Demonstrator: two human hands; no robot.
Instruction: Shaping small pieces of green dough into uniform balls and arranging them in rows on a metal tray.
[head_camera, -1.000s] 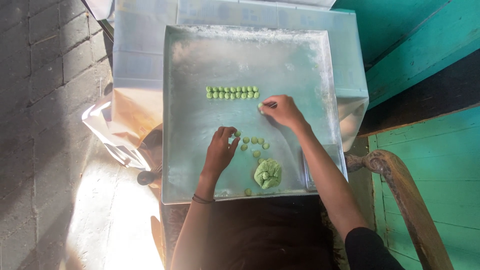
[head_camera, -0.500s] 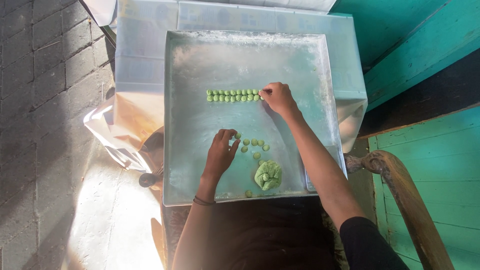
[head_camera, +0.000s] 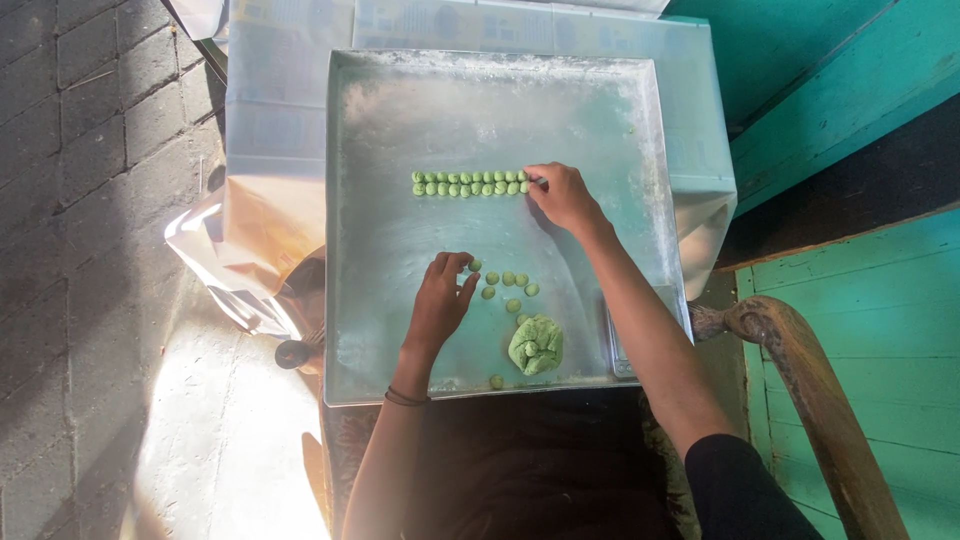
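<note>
A large floured metal tray (head_camera: 380, 320) lies in front of me. Two tight rows of small green dough balls (head_camera: 468, 183) run across its middle. My right hand (head_camera: 560, 195) rests at the right end of those rows, fingertips pinched on the last ball. My left hand (head_camera: 441, 299) lies palm down lower on the tray, its fingers touching a loose green ball (head_camera: 476, 266). Several more loose balls (head_camera: 510, 284) lie just right of it. A lump of green dough (head_camera: 536, 344) sits near the tray's front edge.
The tray rests on a surface covered with clear plastic sheeting (head_camera: 270, 190). Grey brick paving (head_camera: 90, 200) lies to the left. A curved wooden chair arm (head_camera: 810, 390) and teal wooden boards (head_camera: 880, 330) are at the right. One stray ball (head_camera: 496, 381) lies by the front rim.
My right hand moved up to the right end of the rows and set a ball there. My left hand stayed near the loose balls, shifting slightly.
</note>
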